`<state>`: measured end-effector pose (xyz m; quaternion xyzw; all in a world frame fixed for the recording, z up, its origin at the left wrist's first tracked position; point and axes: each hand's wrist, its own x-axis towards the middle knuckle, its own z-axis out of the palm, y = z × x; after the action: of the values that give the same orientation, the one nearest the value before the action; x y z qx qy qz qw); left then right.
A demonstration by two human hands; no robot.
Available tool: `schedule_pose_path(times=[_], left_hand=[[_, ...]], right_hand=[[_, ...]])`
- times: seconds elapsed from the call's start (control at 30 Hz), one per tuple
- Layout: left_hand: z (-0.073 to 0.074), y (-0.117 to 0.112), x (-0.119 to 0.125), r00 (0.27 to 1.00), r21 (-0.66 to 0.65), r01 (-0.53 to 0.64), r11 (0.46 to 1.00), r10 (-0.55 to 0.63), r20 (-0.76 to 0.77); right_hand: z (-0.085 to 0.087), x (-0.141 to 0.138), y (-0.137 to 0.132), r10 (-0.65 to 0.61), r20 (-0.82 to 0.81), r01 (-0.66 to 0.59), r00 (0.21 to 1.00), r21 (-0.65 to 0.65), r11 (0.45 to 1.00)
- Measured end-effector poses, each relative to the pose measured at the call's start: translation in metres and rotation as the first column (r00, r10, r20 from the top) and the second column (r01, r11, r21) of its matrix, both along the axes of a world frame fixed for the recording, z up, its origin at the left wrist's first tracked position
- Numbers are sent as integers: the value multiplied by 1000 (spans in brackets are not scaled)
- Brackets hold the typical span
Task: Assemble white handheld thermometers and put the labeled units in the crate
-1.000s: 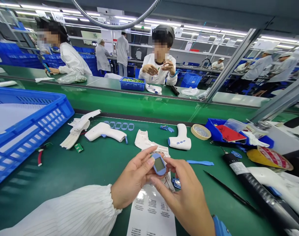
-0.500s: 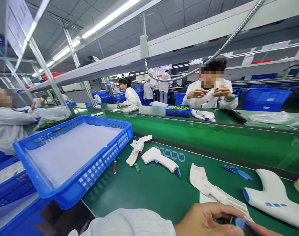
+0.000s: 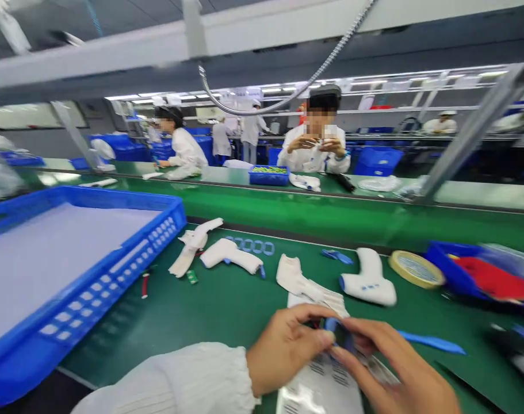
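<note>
As both hands work together over the green bench mat, the left hand [image 3: 285,351] and the right hand [image 3: 400,368] pinch a small blue-edged plastic part [image 3: 337,334] between their fingertips. It's blurred, so its finer detail can't be told. The part sits just above a printed leaflet [image 3: 317,391], close to a white plastic housing shell [image 3: 305,282]. Good technique here: a light, even pinch at the edges keeps something this small steady, with the palms well clear. Further out lie a white gun-shaped housing [image 3: 369,279], a blue pry tool [image 3: 432,343] and, off to the left, a blue plastic tray [image 3: 158,221] — all untouched by either hand.
</note>
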<state>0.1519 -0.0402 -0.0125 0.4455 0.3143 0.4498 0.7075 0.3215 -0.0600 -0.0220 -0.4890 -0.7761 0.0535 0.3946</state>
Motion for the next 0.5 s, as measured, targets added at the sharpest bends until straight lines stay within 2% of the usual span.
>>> schedule_pose_path(times=[0.07,0.17,0.37,0.5], left_hand=[[3,2,-2,998,-14,64,998,-64,15],[7,4,-4,994,-32,108,994,-109,-7],[6,2,-4,996,-33,45,998,-48,-72],[4,4,-5,992,-18,70,997,-72,-105]], right_hand=[[11,-4,-3,-36,29,37,999,-19,999],[16,-7,-5,-67,32,69,997,-65,996],[20,-12,-9,-121,-21,121,992,-32,992],[25,-13,-7,-90,-46,86,995,-81,993]])
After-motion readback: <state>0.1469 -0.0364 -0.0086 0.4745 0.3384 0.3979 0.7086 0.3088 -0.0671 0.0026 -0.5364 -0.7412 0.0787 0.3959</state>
